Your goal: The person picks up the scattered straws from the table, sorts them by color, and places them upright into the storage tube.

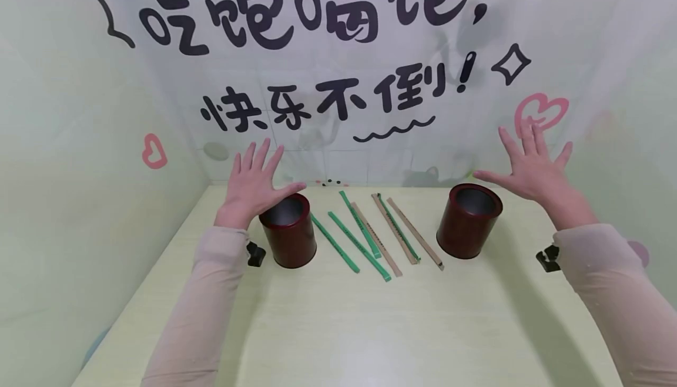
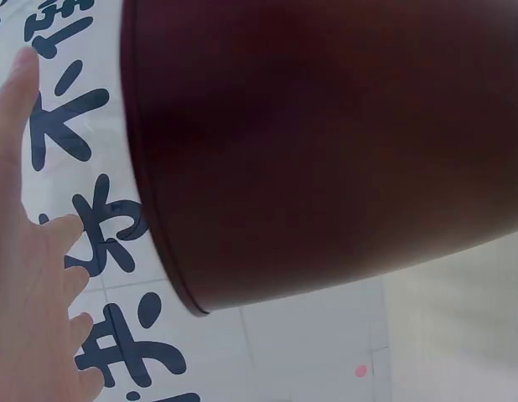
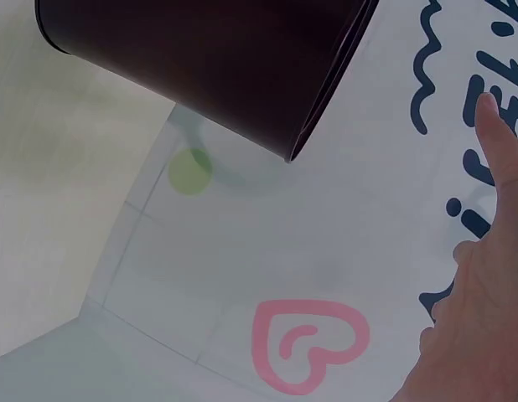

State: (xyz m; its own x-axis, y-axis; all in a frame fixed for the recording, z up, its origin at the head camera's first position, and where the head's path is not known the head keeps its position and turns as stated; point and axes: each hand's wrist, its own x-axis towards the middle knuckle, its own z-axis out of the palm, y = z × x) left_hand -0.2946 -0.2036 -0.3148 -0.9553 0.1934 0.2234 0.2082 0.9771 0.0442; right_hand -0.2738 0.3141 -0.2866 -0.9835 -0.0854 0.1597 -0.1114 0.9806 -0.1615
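One broad white backdrop (image 1: 317, 61) printed with black brush-style characters hangs behind everything, and before it spreads the pale cream, faintly grained surface (image 1: 359, 328). Two long light-pink sleeves reach forward over it, the left sleeve (image 1: 190, 310) and the right sleeve (image 1: 608, 287). Beyond them stand two dark-red, glossy, open-topped cylindrical containers, both upright and well apart: the left container (image 1: 291, 243) and the right container (image 1: 462, 231). I see both hands raised and holding nothing, fingers fanned wide; the left hand (image 1: 254, 190) is up by the left container, and the right hand (image 1: 534, 170) is near the right one, its thumb pointing inward. Between the containers lie seven slim, flat strips, four green strips (image 1: 359, 246) and three brown strips (image 1: 415, 233), roughly parallel and slanting, some touching. Smallest are the black pieces (image 1: 255, 255) showing beside each cuff.
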